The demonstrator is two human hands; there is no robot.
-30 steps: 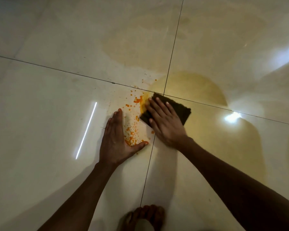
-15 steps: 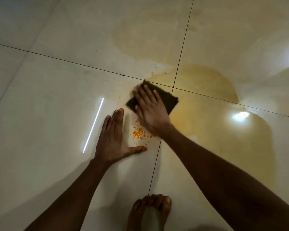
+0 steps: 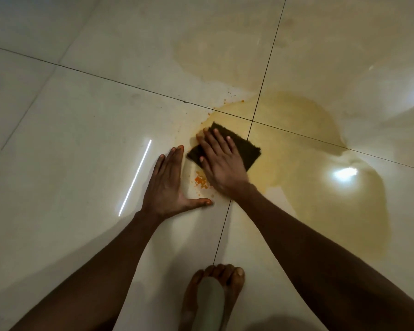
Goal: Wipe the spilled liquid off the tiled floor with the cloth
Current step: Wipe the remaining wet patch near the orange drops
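- The right hand (image 3: 221, 161) lies flat on a dark brown cloth (image 3: 245, 149), fingers straight and slightly spread, pressing it onto the tiled floor (image 3: 81, 130); nothing is curled round the cloth
- The cloth sits just left of a dark grout line (image 3: 263, 75), near the point where four tiles meet; its far corner and right edge show beyond the hand
- The left hand (image 3: 169, 185) rests palm down on the floor just beside the cloth, fingers straight and together, thumb stretched out to the right; it holds nothing
- Small orange specks (image 3: 200, 181) lie on the tile between the two hands
- A yellowish spilled liquid (image 3: 320, 187) spreads wide to the right of the cloth and beyond it, across several tiles; a paler film (image 3: 220, 51) reaches farther up
- A bare foot (image 3: 213, 295) stands at the lower edge, on the grout line; bright light reflections (image 3: 135, 177) streak the glossy tiles
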